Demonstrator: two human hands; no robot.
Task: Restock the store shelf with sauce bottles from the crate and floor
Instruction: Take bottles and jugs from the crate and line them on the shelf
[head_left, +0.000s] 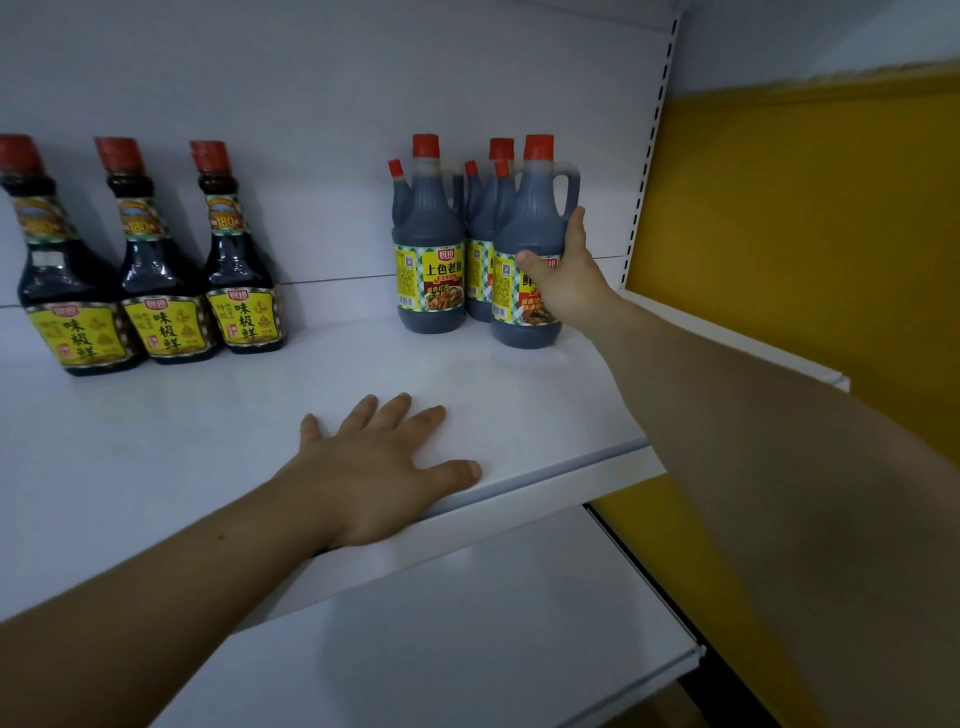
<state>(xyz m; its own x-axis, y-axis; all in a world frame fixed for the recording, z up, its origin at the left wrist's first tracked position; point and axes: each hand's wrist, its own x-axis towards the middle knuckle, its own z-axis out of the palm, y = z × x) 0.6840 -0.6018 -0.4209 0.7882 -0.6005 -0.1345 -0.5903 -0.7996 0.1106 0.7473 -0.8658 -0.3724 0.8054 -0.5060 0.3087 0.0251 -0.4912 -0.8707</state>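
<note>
Six bottles stand upright on the shelf (156, 441): three glass bottles (156, 291) in a row at 9 o'clock of the view, and three handled jugs clustered at 1 o'clock. The front jug (527, 223) is gripped by the right hand (563, 280), with the thumb laid across the label and the fingers wrapped round its right side. Its base appears to rest on the shelf, so it is judged to be at the point of being set down or squared up. The left hand (379, 467) is laid flat at 6 o'clock, just behind the front lip. Its fingers are straight and spread, and nothing is held.

The restocking is judged to be partly done. A wide bare gap is left between the two groups at 11 o'clock, and the whole front half of the shelf is unfilled. The crate and floor are out of view, so the stock left cannot be told.

At 3 o'clock of the front jug, little room is left before the shelf's right end and the slotted upright (649, 156). At its 10 o'clock the other jugs (430, 260) stand touching or just beside it, so a push that way could topple them. Open room is found toward 6 and 8 o'clock.
</note>
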